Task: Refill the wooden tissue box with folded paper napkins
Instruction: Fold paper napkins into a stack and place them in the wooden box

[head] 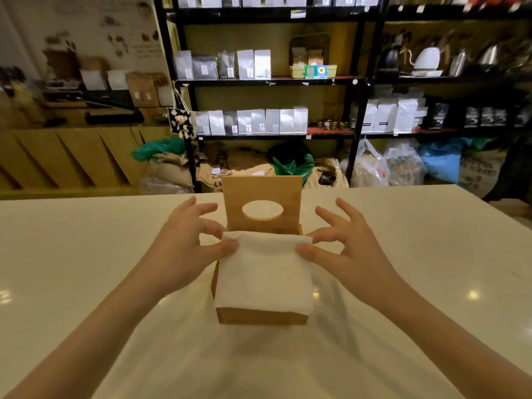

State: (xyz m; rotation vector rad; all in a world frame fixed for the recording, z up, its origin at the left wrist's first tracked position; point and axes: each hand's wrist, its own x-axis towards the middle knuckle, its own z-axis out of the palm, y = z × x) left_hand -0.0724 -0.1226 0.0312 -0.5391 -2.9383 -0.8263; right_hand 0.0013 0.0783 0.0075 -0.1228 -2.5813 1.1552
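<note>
Closest in, the wooden tissue box [260, 316] sits on the white counter [86, 254] with a stack of folded paper napkins [263, 276] poking out of the open top. The left hand [184, 249] pinches the stack's far left corner between thumb and a finger, other fingers spread. The right hand [349, 249] does the same at the far right corner. The box's lid [262, 194], with its oval hole, stands upright behind. Further back are black shelves [270, 82] of bagged goods

Premises: coffee shop or roastery retail room. Evidence: black metal shelving [358, 82] stocked with rows of sealed white and silver pouches [253, 64]; pour-over kettles [426, 60]; burlap sacks [169, 168] on the floor; wooden service counter [72, 156]; white worktop [86, 240].
</note>
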